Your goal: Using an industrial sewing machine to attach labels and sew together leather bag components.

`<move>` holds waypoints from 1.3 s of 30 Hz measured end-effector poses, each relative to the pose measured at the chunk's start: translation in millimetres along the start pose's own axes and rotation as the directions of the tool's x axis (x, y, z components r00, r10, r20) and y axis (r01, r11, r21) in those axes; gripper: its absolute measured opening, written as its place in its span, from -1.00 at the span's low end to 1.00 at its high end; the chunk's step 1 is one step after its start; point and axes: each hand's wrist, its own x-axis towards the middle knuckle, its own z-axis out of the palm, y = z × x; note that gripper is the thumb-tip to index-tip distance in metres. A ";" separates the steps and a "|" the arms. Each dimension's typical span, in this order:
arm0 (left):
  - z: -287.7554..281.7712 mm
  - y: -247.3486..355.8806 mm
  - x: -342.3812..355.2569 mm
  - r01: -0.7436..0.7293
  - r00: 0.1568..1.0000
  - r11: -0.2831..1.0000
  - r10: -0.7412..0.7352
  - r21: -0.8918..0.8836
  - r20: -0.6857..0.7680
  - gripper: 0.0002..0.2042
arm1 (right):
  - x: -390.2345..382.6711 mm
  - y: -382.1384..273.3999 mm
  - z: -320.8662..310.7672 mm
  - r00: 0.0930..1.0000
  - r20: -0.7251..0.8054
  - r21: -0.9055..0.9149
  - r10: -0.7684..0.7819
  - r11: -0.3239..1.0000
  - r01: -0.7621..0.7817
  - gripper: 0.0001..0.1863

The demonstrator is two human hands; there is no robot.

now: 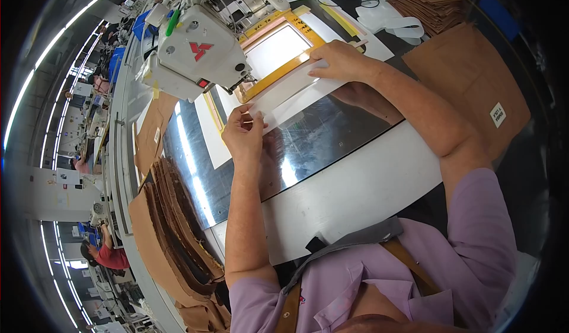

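Note:
A pale, translucent strip (pixel 285 93) stretches between my hands along the near side of a yellow-edged frame (pixel 278 73). My left hand (pixel 244 133) has its fingers curled in a pinch at the strip's left end. At the other end, my right hand (pixel 344 62) closes thumb and fingers on the strip, close to the frame's right corner. The frame lies beneath the head of a white sewing machine (pixel 201 48), with a bright white panel in its opening. White sheet material (pixel 216 137) shows under the frame. Exactly how the fingertips grip is hard to make out.
A shiny metal plate (pixel 320 137) covers the near worktop. Brown pieces are stacked at left (pixel 172 214) and far right (pixel 424 7); a large labelled brown piece (pixel 474 78) lies by my right arm. Another worker (pixel 109 250) sits in the left background.

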 end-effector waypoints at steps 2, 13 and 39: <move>5.0 -1.7 9.2 0.005 1.000 0.998 -0.004 0.068 -0.017 -0.78 | 3.4 8.6 4.4 0.994 -0.075 -0.059 0.077 0.995 -0.081 -0.63; 16.5 -26.3 35.8 0.106 0.978 0.952 -0.048 0.288 -0.204 -0.74 | 4.2 12.5 10.3 0.961 -0.177 -0.067 0.215 0.971 -0.229 -0.70; 22.6 -24.9 44.3 0.074 0.961 0.867 0.069 0.492 -0.267 -0.72 | -35.2 1.7 32.3 0.968 -0.046 -0.478 -0.248 0.856 0.196 -0.23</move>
